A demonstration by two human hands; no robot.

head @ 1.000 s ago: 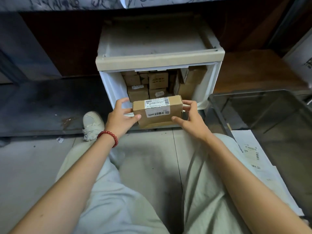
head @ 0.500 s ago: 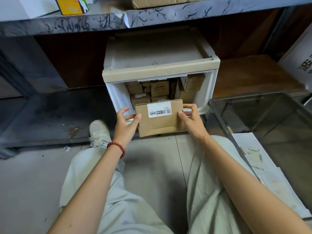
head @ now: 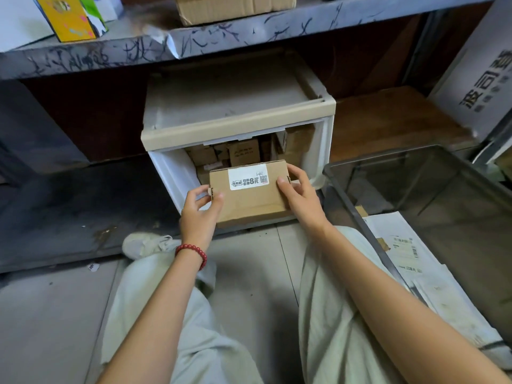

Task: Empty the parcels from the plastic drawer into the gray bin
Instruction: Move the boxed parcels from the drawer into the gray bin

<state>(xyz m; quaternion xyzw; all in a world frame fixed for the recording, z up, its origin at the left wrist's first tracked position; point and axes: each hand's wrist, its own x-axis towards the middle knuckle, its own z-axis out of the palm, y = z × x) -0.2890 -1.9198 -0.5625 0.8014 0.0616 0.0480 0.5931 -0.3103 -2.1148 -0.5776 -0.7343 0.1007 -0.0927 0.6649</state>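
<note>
Your left hand (head: 198,212) and right hand (head: 302,198) pinch the box (head: 249,203) by its ends, thumbs on its labelled face. Drawer (head: 238,128) at 12 o'clock, bin (head: 401,184) at 3 o'clock.

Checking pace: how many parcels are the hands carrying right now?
1: a cardboard parcel with a white label, held between the left hand and the right hand in front of the plastic drawer. More parcels sit inside; some may be hidden.

The parcel (head: 249,202) is plain brown cardboard with a white label (head: 248,177) printed in black. The plastic drawer (head: 238,130) is white with a beige rim. The gray bin (head: 388,159) is smoky translucent. The bracelet (head: 194,250) is red-beaded. The shelf (head: 83,60) is gray with black scribbles.
</note>
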